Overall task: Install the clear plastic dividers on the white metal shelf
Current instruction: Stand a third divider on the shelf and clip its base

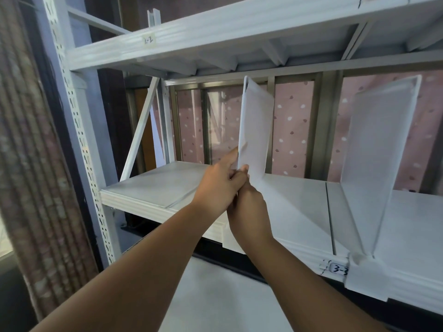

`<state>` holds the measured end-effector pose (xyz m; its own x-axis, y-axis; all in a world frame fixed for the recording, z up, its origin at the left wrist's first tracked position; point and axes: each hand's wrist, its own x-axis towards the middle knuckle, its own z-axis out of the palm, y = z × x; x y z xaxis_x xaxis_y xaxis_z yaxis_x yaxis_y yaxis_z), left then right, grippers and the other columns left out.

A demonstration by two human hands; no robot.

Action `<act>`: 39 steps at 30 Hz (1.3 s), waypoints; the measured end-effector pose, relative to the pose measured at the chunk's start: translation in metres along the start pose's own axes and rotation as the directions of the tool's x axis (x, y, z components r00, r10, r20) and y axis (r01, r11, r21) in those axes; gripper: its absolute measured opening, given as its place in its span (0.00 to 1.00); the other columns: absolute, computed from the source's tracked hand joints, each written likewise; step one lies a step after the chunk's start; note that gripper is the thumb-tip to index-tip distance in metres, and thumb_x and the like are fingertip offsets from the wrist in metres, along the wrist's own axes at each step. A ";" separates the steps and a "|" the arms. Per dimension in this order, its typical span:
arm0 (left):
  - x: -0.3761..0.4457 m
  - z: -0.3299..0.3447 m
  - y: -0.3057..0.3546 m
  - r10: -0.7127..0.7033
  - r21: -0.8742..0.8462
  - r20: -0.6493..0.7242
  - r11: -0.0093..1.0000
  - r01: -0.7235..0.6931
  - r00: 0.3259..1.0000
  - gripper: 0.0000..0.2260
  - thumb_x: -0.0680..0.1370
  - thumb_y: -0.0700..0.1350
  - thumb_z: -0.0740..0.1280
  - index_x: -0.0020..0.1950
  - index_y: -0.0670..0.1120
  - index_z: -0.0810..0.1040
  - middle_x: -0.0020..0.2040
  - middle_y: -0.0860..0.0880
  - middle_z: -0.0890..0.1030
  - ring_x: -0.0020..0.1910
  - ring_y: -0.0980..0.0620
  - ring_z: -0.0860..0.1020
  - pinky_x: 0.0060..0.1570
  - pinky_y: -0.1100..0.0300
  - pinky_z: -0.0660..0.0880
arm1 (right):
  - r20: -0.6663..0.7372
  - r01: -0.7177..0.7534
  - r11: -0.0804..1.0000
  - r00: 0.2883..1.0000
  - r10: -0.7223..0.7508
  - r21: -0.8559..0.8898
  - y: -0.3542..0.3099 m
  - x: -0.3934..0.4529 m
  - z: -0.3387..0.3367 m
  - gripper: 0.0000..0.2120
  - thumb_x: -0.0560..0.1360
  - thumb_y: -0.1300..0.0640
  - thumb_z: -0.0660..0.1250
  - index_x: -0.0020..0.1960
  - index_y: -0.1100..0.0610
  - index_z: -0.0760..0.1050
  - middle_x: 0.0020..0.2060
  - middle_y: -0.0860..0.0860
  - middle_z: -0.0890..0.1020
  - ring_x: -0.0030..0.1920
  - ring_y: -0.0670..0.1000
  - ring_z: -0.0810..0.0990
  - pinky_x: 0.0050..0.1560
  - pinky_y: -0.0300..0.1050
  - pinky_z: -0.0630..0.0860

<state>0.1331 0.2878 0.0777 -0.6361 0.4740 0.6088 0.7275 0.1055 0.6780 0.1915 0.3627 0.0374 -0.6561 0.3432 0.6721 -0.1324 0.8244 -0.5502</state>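
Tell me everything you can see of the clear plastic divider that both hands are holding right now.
The clear, frosted-looking plastic divider in hand is L-shaped: a tall upright panel with a rounded top corner and a flat base flap running forward over the white metal shelf. It stands nearly upright, tilted slightly. The left hand and right hand pinch its lower front edge. Whether it is fully seated cannot be told.

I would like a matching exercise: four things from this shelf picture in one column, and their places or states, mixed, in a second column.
1. divider in the hands
2. installed divider
3. label "3-3"
4. perforated upright

a. standing on the shelf, right side
b. front edge of the shelf
c. left side of the frame
d. gripped at its lower edge

Pairs: 1-d, 2-a, 3-b, 4-c
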 end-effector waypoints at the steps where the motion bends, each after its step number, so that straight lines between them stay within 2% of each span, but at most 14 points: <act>1: 0.000 0.000 -0.002 -0.014 -0.007 -0.001 1.000 0.014 1.000 0.23 0.84 0.51 0.65 0.75 0.73 0.66 0.46 0.38 0.87 0.48 0.39 0.85 0.56 0.39 0.82 | 0.002 0.012 1.000 1.000 -0.012 0.004 0.000 0.001 0.000 0.11 0.83 0.62 0.58 0.63 0.60 0.73 0.39 0.51 0.79 0.35 0.52 0.77 0.29 0.38 0.64; 3: 0.001 -0.001 -0.005 -0.034 -0.024 -0.011 0.999 0.034 0.999 0.24 0.83 0.50 0.65 0.78 0.67 0.66 0.45 0.41 0.88 0.47 0.42 0.87 0.56 0.42 0.83 | 0.021 0.024 1.000 0.999 -0.024 -0.009 0.000 0.003 0.000 0.12 0.83 0.61 0.58 0.65 0.61 0.72 0.42 0.55 0.82 0.38 0.56 0.81 0.33 0.44 0.71; 6: 0.008 -0.007 -0.005 -0.032 -0.002 -0.013 0.999 0.032 0.999 0.23 0.83 0.47 0.66 0.76 0.64 0.70 0.46 0.50 0.90 0.45 0.53 0.88 0.55 0.53 0.84 | 0.048 0.043 0.999 0.998 -0.042 -0.020 0.000 0.009 -0.004 0.12 0.83 0.60 0.60 0.63 0.63 0.74 0.42 0.59 0.84 0.39 0.59 0.82 0.34 0.46 0.71; 9: 0.012 -0.013 -0.002 -0.046 -0.004 0.003 0.999 0.046 0.999 0.23 0.82 0.46 0.67 0.75 0.62 0.72 0.41 0.54 0.89 0.38 0.56 0.87 0.37 0.62 0.84 | 0.085 0.010 0.999 0.996 -0.013 0.038 0.001 0.015 -0.009 0.10 0.82 0.57 0.63 0.57 0.62 0.78 0.39 0.58 0.83 0.38 0.59 0.82 0.36 0.49 0.77; 10: 0.011 -0.014 -0.003 -0.056 -0.017 0.002 0.998 0.056 0.998 0.22 0.82 0.45 0.67 0.75 0.61 0.73 0.38 0.53 0.88 0.35 0.56 0.86 0.33 0.60 0.83 | 0.107 -0.006 0.998 0.994 -0.002 0.066 0.002 0.017 -0.011 0.09 0.81 0.56 0.65 0.57 0.61 0.79 0.39 0.57 0.83 0.38 0.58 0.82 0.37 0.48 0.76; 12: 0.011 -0.016 -0.003 -0.085 -0.018 -0.002 0.996 0.085 0.996 0.21 0.81 0.45 0.67 0.74 0.59 0.74 0.33 0.50 0.85 0.33 0.50 0.85 0.34 0.48 0.86 | 0.159 -0.039 0.993 0.987 0.021 0.109 0.004 0.020 -0.014 0.08 0.79 0.56 0.67 0.54 0.59 0.80 0.38 0.54 0.83 0.38 0.55 0.81 0.35 0.46 0.72; 15: 0.011 -0.016 -0.001 -0.134 -0.022 -0.002 0.991 0.134 0.991 0.22 0.82 0.45 0.67 0.76 0.58 0.73 0.37 0.43 0.86 0.36 0.43 0.85 0.34 0.38 0.85 | 0.207 -0.060 0.987 0.978 0.028 0.151 0.008 0.023 -0.016 0.08 0.79 0.56 0.66 0.56 0.56 0.80 0.43 0.53 0.85 0.39 0.54 0.82 0.38 0.45 0.73; 20: 0.006 -0.009 0.003 -0.060 0.074 -0.030 0.995 0.063 0.998 0.22 0.83 0.46 0.64 0.77 0.59 0.70 0.41 0.40 0.86 0.39 0.41 0.85 0.37 0.45 0.86 | 0.168 -0.052 0.977 0.986 0.017 0.207 0.017 0.019 -0.017 0.09 0.78 0.54 0.66 0.57 0.53 0.81 0.40 0.53 0.87 0.35 0.53 0.83 0.42 0.49 0.79; 23: 0.002 -0.004 0.006 -0.026 0.138 -0.034 0.990 0.030 0.999 0.22 0.83 0.46 0.63 0.77 0.59 0.70 0.42 0.40 0.86 0.40 0.42 0.85 0.45 0.45 0.86 | 0.114 -0.034 0.977 0.993 0.009 0.211 0.023 0.014 -0.013 0.07 0.79 0.54 0.65 0.54 0.51 0.81 0.37 0.51 0.86 0.33 0.49 0.82 0.39 0.42 0.78; 25: 0.002 -0.002 0.008 -0.023 0.177 -0.054 0.984 0.032 0.998 0.17 0.84 0.46 0.63 0.73 0.53 0.73 0.41 0.40 0.86 0.40 0.41 0.85 0.46 0.45 0.84 | 0.103 -0.016 0.973 0.995 -0.008 0.230 0.024 0.012 -0.010 0.07 0.79 0.55 0.65 0.53 0.47 0.80 0.34 0.50 0.85 0.33 0.48 0.82 0.33 0.35 0.74; 28: -0.002 0.000 0.007 -0.027 0.225 -0.058 0.974 0.039 0.998 0.10 0.84 0.46 0.63 0.64 0.46 0.75 0.39 0.39 0.84 0.40 0.40 0.83 0.45 0.43 0.82 | 0.088 0.007 0.975 0.996 -0.027 0.224 0.028 0.005 -0.006 0.08 0.82 0.55 0.62 0.57 0.51 0.79 0.32 0.51 0.83 0.28 0.48 0.79 0.29 0.36 0.71; 30: -0.011 0.004 0.003 -0.031 0.223 -0.052 0.974 0.042 0.998 0.07 0.84 0.47 0.63 0.57 0.44 0.73 0.37 0.40 0.82 0.39 0.39 0.82 0.43 0.42 0.80 | 0.077 0.039 0.987 0.996 -0.051 0.153 0.033 -0.005 0.001 0.11 0.83 0.56 0.61 0.62 0.56 0.78 0.29 0.46 0.78 0.27 0.45 0.75 0.29 0.37 0.67; 34: -0.019 0.006 -0.006 -0.020 0.224 -0.069 0.974 0.035 0.997 0.09 0.84 0.49 0.63 0.56 0.44 0.73 0.36 0.41 0.81 0.37 0.41 0.81 0.39 0.45 0.79 | 0.046 0.043 0.992 0.998 -0.049 0.119 0.036 -0.013 0.007 0.12 0.83 0.57 0.61 0.64 0.56 0.78 0.26 0.42 0.72 0.27 0.42 0.74 0.28 0.33 0.62; 39: -0.019 0.008 -0.010 -0.040 0.196 -0.062 0.979 0.051 0.997 0.07 0.85 0.51 0.62 0.56 0.48 0.73 0.35 0.48 0.83 0.35 0.51 0.82 0.37 0.56 0.77 | 0.094 0.078 0.992 0.992 -0.087 0.097 0.032 -0.013 -0.001 0.11 0.83 0.56 0.63 0.62 0.58 0.77 0.26 0.41 0.73 0.29 0.40 0.76 0.29 0.32 0.68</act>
<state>0.1402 0.2853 0.0562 -0.6794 0.4140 0.6058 0.7301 0.2989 0.6145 0.1962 0.3848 0.0113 -0.7088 0.2266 0.6680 -0.2546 0.8010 -0.5418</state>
